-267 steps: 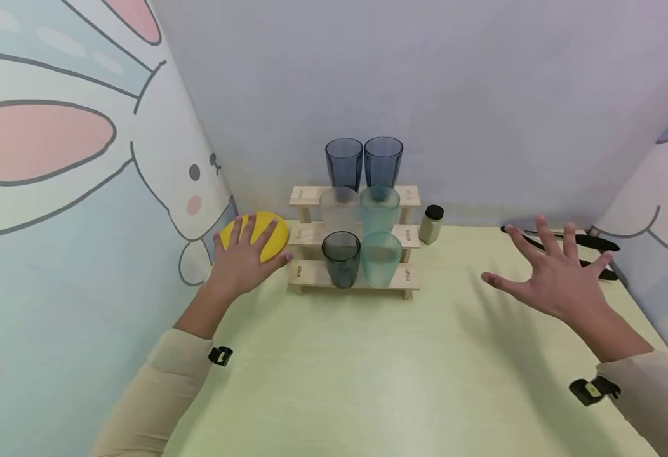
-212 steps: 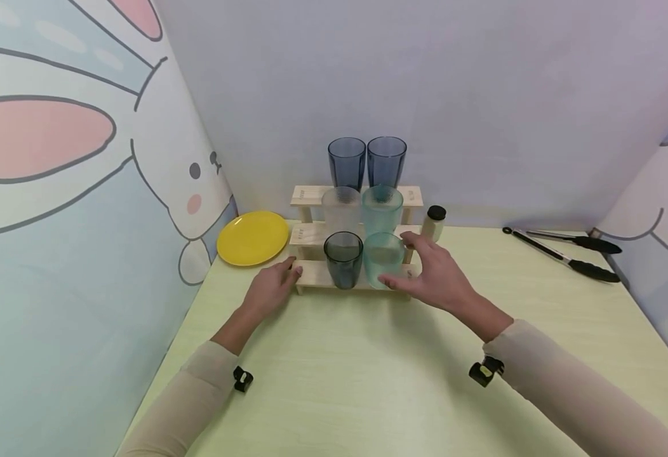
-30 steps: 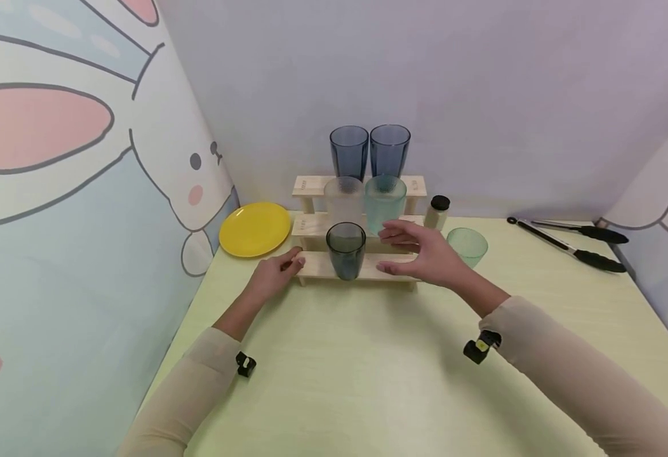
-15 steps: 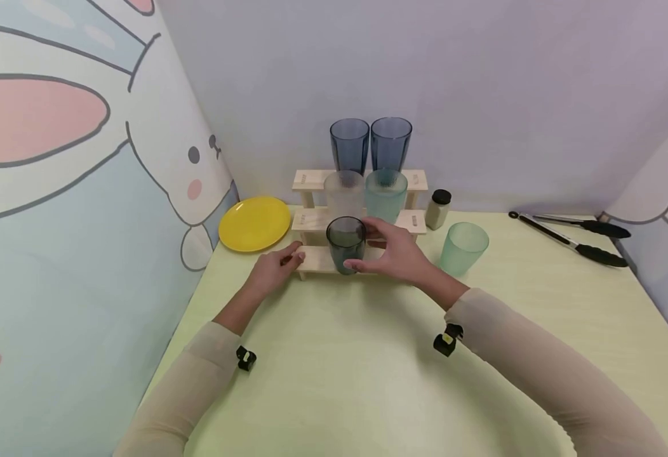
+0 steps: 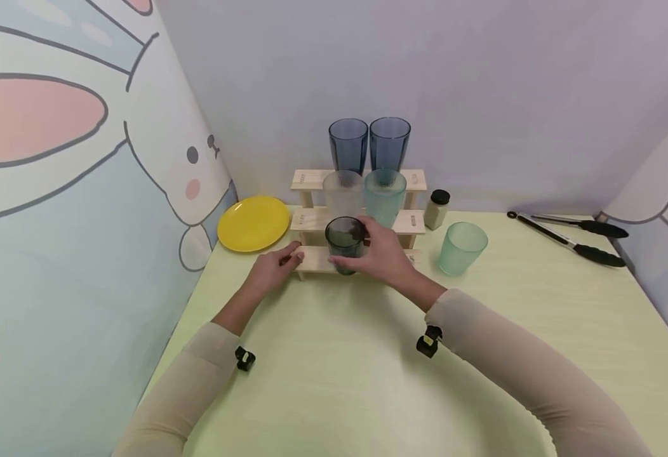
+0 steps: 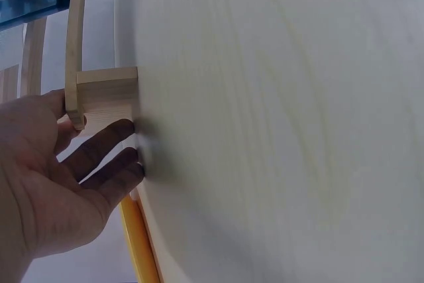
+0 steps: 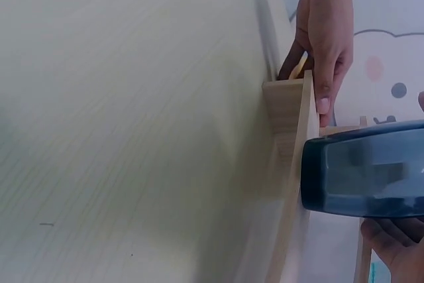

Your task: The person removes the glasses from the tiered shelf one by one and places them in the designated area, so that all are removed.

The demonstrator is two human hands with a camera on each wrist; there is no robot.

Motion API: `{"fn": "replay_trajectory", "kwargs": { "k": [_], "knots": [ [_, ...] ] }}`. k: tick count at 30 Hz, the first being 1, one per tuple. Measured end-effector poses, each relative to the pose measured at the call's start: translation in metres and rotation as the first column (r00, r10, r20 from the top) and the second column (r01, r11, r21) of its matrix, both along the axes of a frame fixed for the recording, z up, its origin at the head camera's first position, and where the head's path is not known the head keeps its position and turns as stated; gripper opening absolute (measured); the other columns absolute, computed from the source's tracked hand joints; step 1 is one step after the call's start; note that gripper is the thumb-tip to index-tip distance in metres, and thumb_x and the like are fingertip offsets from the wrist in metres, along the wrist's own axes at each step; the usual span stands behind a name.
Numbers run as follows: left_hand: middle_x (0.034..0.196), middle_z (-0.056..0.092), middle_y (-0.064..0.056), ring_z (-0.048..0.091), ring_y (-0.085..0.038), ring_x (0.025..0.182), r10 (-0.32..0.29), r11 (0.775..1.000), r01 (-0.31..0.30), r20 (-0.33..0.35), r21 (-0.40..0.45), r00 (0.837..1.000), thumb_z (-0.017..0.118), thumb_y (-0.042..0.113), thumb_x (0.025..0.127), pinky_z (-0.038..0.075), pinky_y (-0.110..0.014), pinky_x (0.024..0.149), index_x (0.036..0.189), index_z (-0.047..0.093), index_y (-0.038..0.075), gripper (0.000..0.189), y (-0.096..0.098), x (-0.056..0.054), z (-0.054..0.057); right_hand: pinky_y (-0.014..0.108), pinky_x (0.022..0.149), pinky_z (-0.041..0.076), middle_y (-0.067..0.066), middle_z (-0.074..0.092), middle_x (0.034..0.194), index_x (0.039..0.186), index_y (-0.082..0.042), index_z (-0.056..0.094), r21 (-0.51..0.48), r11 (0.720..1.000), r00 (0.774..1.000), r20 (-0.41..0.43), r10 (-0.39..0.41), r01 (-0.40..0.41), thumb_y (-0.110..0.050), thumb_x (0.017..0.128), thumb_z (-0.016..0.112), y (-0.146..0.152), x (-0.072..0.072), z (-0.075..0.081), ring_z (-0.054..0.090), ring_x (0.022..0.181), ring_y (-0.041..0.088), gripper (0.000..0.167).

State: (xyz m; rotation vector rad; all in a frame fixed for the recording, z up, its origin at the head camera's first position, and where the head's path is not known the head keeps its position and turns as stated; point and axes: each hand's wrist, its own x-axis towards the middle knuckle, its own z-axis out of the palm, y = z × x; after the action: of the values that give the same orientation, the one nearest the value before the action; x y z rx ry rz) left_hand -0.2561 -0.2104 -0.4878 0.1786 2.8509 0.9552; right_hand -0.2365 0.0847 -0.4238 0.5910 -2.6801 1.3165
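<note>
A small three-step wooden stand stands against the back wall. My left hand pinches the left end of its lowest step; in the left wrist view the thumb lies on the board and a finger is beneath it. My right hand grips a dark grey glass on the lowest step, thumb in front and fingers behind. The right wrist view shows the base of this glass right at the board. A frosted green glass stands upright on the table, right of the stand.
The middle step carries a frosted clear glass and a frosted teal glass. Two blue glasses occupy the top step. A yellow plate lies left, a black-capped jar right, and black-handled tongs farther right.
Both hands began spread above the table. The left took hold of the stand; the frosted green glass went from the lowest step to the table. The right hand then moved left onto the dark glass.
</note>
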Motion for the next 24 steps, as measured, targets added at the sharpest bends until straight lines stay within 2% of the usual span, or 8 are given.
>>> {"fn": "replay_trajectory", "kwargs": {
  "k": [7,15,20,24],
  "knots": [
    [0.112,0.073,-0.014,0.060,-0.028,0.101,-0.007,1.000,0.007,-0.007,-0.014,1.000,0.055,0.058,0.114,0.050,-0.042,0.088,0.165,0.054,0.026,0.061,-0.001,0.000,0.000,0.054,0.101,0.061,0.016,0.074,0.135,0.149,-0.007,0.059,0.012,0.996,0.996,-0.014,-0.091,0.091,-0.055,0.084,0.095,-0.010,0.002,-0.001,0.074,0.121,0.035,0.089],
    [0.123,0.076,-0.017,0.061,-0.029,0.103,-0.005,1.000,0.005,-0.010,-0.005,1.000,0.056,0.058,0.113,0.054,-0.046,0.094,0.165,0.055,0.027,0.061,-0.001,-0.001,0.000,0.053,0.098,0.061,0.015,0.077,0.130,0.147,-0.009,0.063,-0.008,0.996,0.995,-0.047,-0.084,0.084,-0.053,0.087,0.093,-0.008,0.002,-0.001,0.076,0.116,0.033,0.081],
    [0.130,0.076,-0.017,0.061,-0.029,0.105,0.001,1.000,-0.001,-0.008,-0.006,1.000,0.055,0.058,0.114,0.056,-0.047,0.097,0.165,0.054,0.027,0.061,-0.001,-0.002,-0.002,0.052,0.094,0.062,0.014,0.077,0.130,0.151,-0.012,0.064,-0.028,0.996,0.996,-0.013,-0.084,0.083,-0.051,0.085,0.096,0.000,0.005,0.003,0.076,0.114,0.031,0.083],
    [0.130,0.076,-0.019,0.061,-0.030,0.104,-0.003,1.000,0.003,-0.008,0.005,1.000,0.056,0.058,0.113,0.055,-0.048,0.096,0.165,0.055,0.026,0.061,-0.002,-0.001,-0.003,0.052,0.095,0.061,0.011,0.076,0.135,0.154,-0.015,0.063,-0.031,0.996,0.995,0.052,-0.084,0.085,-0.050,0.084,0.096,0.010,0.009,0.008,0.074,0.118,0.031,0.085]
  ]
}}
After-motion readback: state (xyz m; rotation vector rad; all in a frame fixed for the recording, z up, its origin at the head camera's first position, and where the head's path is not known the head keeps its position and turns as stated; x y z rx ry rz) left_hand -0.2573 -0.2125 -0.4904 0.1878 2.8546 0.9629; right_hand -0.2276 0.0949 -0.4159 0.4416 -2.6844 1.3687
